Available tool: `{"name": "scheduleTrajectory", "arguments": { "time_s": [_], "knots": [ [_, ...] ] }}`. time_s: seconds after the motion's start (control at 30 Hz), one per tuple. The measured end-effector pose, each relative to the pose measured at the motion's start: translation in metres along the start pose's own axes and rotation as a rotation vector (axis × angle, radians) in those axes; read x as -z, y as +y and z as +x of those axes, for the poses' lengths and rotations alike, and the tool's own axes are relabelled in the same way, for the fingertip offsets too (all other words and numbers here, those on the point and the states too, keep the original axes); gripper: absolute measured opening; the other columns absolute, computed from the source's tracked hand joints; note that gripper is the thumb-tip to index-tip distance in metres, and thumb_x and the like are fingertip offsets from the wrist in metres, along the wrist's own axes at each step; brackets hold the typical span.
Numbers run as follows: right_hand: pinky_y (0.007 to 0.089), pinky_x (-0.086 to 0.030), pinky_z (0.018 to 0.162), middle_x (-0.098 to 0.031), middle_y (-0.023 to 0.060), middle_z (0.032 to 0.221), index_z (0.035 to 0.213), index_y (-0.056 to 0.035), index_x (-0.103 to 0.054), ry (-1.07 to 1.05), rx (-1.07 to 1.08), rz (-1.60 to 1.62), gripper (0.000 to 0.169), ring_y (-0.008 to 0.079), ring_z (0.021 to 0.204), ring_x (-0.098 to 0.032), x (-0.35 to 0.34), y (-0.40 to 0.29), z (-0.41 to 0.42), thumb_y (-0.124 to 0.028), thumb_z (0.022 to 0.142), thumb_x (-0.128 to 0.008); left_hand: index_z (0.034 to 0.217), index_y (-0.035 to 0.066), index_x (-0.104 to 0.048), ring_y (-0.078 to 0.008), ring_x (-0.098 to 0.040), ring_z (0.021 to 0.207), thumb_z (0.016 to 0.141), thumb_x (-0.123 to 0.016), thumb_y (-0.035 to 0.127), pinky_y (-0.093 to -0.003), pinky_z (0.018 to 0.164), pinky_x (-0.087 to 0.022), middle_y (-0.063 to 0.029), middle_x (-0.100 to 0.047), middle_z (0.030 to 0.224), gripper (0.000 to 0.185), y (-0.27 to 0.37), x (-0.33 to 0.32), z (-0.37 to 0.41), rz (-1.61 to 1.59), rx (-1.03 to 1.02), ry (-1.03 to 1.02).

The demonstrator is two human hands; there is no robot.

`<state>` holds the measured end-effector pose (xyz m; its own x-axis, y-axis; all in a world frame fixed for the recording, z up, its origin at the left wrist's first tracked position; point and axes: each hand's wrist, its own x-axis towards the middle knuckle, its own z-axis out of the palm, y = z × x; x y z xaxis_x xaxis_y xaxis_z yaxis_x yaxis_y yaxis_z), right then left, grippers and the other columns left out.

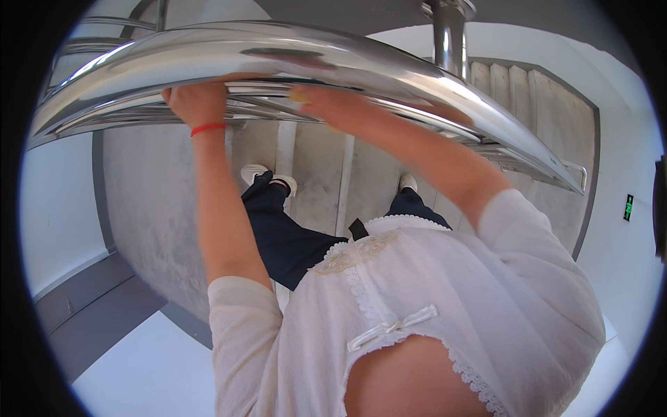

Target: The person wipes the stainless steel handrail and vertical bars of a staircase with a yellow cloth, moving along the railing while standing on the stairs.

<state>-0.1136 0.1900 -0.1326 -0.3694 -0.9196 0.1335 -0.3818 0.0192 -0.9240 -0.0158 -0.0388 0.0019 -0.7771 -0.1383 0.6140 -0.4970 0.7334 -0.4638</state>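
A thick, shiny stainless steel handrail [333,47] curves across the upper part of the head view. My left hand [200,101], with a red cord bracelet [207,129] at the wrist, is at the rail's near underside, its fingers partly hidden behind the tube. Farther right, my right hand [325,107] is blurred and reaches under the same rail. Something yellow [298,96] shows at its fingers, a cloth or sponge perhaps; the blur hides which. Thinner steel bars run below the handrail.
Concrete stairs [318,172] lie beneath my feet, with my white shoes [409,182] on them. A steel post [449,41] joins the rail at the upper right. More steps [510,94] descend or rise beyond it. A green exit sign [629,207] hangs on the right wall.
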Motion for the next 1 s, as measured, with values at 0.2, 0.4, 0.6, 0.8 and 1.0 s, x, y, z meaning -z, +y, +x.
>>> {"name": "scheduleTrajectory", "arguments": {
  "time_s": [0.2,0.4,0.6,0.8,1.0],
  "knots": [
    [0.0410,-0.053,0.077,-0.069,0.0096,0.115,0.139,-0.0182,-0.050,0.051,-0.034,-0.117,0.047,0.0264,0.097,-0.068,0.010,-0.048,0.010,-0.041,0.099,-0.053,0.072,0.015,-0.076,-0.0301,-0.068,0.086,0.064,-0.078,0.029,-0.0458,0.089,-0.043,-0.0072,-0.072,0.082,0.016,-0.006,-0.006,0.004,0.028,0.003,-0.147],
    [0.0414,-0.053,0.082,-0.071,0.0110,0.105,0.122,-0.0179,-0.064,0.173,-0.359,-0.321,0.049,0.0290,0.095,-0.068,0.058,0.060,-0.117,-0.053,0.088,-0.065,0.060,0.016,-0.073,-0.0285,-0.066,0.079,0.066,-0.070,0.027,-0.0408,0.088,-0.042,-0.0057,-0.071,0.073,0.013,-0.006,0.008,0.002,0.057,-0.002,-0.166],
    [0.0474,-0.049,0.087,-0.069,0.0140,0.103,0.112,-0.0096,-0.066,0.170,-0.661,-0.667,0.055,0.0340,0.101,-0.064,0.107,0.142,-0.225,-0.055,0.081,-0.071,0.059,0.015,-0.072,-0.0284,-0.066,0.077,0.061,-0.071,0.021,-0.0429,0.086,-0.042,-0.0070,-0.070,0.072,0.006,0.004,0.004,0.002,0.007,0.016,-0.132],
    [0.0456,-0.052,0.075,-0.070,0.0125,0.095,0.119,-0.0172,-0.064,0.136,-0.383,-0.277,0.048,0.0346,0.088,-0.068,0.038,0.038,-0.089,-0.056,0.091,-0.060,0.063,0.010,-0.071,-0.0313,-0.065,0.075,0.065,-0.065,0.015,-0.0443,0.087,-0.042,-0.0099,-0.069,0.070,0.008,0.001,-0.003,-0.002,0.008,0.007,0.061],
    [0.0467,-0.051,0.083,-0.065,0.0189,0.110,0.136,-0.0068,-0.046,-0.058,0.042,-0.198,0.053,0.0354,0.098,-0.065,0.001,-0.063,0.046,-0.035,0.094,-0.060,0.066,0.006,-0.071,-0.0324,-0.065,0.083,0.068,-0.063,0.016,-0.0442,0.095,-0.042,-0.0123,-0.069,0.075,0.013,0.002,0.002,-0.002,-0.080,0.077,-0.129]
  ]
}}
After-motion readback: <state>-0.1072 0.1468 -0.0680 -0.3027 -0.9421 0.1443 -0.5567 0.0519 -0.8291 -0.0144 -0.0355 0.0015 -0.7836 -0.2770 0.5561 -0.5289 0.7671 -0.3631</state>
